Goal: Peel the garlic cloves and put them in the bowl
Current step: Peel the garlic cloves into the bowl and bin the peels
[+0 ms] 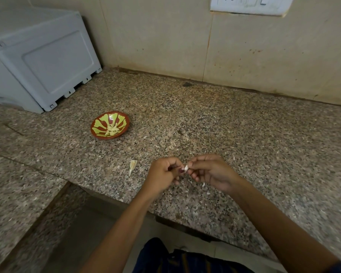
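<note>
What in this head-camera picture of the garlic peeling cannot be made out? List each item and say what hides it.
- Garlic clove, head view: only a white tip shows; the fingers of both hands cover the rest, so how much is peeled is unclear.
- Peeled cloves in the bowl: too small and heaped to count.
- Switch plate on the wall: cut off by the top edge.
- White appliance: cut off by the left edge.
</note>
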